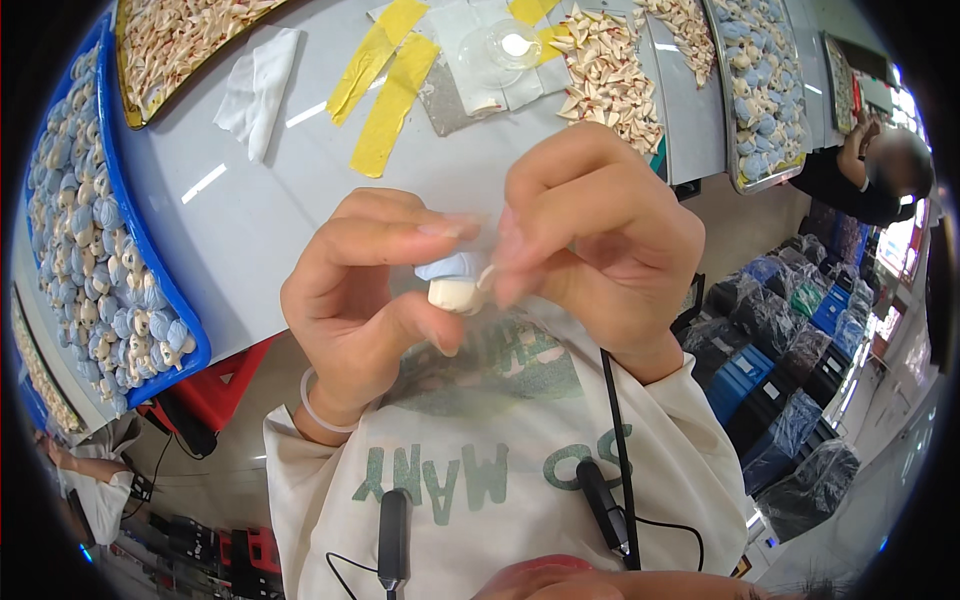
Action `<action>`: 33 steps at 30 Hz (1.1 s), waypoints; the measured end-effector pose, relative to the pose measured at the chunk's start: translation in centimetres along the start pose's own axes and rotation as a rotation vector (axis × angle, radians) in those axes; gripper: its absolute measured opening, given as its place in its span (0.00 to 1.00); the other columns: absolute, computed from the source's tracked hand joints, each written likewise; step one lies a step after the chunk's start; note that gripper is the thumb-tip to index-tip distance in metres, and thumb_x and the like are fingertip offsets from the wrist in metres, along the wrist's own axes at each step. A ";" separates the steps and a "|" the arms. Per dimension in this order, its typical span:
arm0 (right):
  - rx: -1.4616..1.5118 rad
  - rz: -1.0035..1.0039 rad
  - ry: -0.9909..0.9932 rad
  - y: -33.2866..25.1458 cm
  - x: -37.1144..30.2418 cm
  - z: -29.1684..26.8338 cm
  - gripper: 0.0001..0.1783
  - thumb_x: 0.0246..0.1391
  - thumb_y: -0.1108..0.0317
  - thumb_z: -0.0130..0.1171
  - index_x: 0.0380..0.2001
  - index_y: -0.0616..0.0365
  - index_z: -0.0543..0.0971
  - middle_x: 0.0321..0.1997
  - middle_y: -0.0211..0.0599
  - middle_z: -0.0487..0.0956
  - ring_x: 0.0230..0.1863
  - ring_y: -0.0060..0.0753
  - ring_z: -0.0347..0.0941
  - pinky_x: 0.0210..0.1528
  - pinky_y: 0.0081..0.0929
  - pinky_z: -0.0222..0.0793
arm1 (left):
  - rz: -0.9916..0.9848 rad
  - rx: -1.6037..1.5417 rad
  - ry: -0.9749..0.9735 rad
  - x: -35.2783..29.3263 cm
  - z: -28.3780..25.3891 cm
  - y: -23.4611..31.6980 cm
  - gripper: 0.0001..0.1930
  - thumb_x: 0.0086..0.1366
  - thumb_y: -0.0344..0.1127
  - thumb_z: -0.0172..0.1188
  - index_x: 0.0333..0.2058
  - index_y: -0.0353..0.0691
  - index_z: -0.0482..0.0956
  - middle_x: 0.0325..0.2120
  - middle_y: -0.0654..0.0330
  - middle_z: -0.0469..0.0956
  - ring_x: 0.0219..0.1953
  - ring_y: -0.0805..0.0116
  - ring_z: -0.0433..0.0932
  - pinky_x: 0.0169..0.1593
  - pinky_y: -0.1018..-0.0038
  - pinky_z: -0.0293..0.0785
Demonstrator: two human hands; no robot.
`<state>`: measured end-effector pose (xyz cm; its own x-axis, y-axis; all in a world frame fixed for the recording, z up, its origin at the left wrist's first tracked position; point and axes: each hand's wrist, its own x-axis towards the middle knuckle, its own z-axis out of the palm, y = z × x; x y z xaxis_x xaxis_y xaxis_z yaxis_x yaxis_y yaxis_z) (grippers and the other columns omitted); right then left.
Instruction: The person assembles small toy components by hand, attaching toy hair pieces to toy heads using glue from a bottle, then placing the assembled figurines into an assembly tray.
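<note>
Head view: pinching a small blue-and-cream figurine (456, 290) in left hand (350, 290), fingers above, thumb below, right of blue tray (202, 348) full of similar ones. With right hand (610, 225), nearly closing fingertips at figurine's side; blurred, cannot tell whether gripping anything. On pale glossy table (250, 220), just right of blue tray: white cloth (257, 95), then yellow tape strips (396, 105); farther right, heaped cream pointed pieces (605, 85), metal tray (737, 178) of figurines. Past table, well right of blue tray: plastic-wrapped bins (790, 340), dark-clothed co-worker (855, 185).
</note>
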<state>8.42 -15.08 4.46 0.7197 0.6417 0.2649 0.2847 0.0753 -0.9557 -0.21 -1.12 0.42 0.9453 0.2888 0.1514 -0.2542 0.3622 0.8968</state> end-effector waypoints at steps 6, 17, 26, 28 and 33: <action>-0.013 0.083 -0.017 -0.2 0.3 -0.1 0.10 0.33 0.73 0.66 0.21 0.59 0.74 0.27 0.37 0.70 0.25 0.21 0.66 0.25 0.15 0.60 | -0.010 -0.029 -0.017 -0.2 0.1 0.0 0.22 0.42 0.41 0.67 0.35 0.33 0.74 0.32 0.54 0.76 0.33 0.71 0.70 0.38 0.77 0.64; -0.261 -0.084 -0.008 -0.5 0.2 -0.2 0.10 0.26 0.73 0.66 0.17 0.56 0.75 0.21 0.31 0.71 0.25 0.26 0.64 0.25 0.19 0.57 | -0.012 0.013 -0.022 -0.7 0.2 0.4 0.18 0.42 0.33 0.67 0.33 0.31 0.76 0.31 0.53 0.75 0.30 0.71 0.70 0.34 0.79 0.65; -0.164 -0.057 -0.041 0.1 0.1 0.0 0.09 0.29 0.76 0.65 0.17 0.56 0.74 0.22 0.31 0.71 0.25 0.26 0.64 0.27 0.19 0.58 | 0.155 0.240 -0.061 -0.8 0.0 0.7 0.17 0.43 0.32 0.66 0.32 0.33 0.74 0.32 0.54 0.76 0.27 0.69 0.68 0.31 0.77 0.63; -0.160 -0.054 -0.039 0.0 0.1 0.1 0.09 0.29 0.75 0.65 0.17 0.56 0.74 0.21 0.31 0.71 0.25 0.26 0.64 0.27 0.19 0.58 | 0.137 0.227 -0.062 -0.9 0.0 0.7 0.17 0.43 0.34 0.66 0.33 0.34 0.74 0.32 0.54 0.76 0.27 0.69 0.68 0.31 0.77 0.63; -0.172 -0.068 0.008 0.1 0.1 0.7 0.09 0.29 0.74 0.65 0.16 0.56 0.74 0.23 0.33 0.71 0.26 0.26 0.65 0.27 0.19 0.59 | 0.121 0.198 -0.070 -0.5 -0.7 0.4 0.19 0.46 0.38 0.64 0.34 0.33 0.73 0.34 0.54 0.75 0.29 0.69 0.68 0.33 0.77 0.63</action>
<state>8.13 -14.46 4.28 0.7002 0.6332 0.3297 0.4363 -0.0141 -0.8997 -0.96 -0.51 0.44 0.9240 0.2553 0.2847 -0.3278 0.1454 0.9335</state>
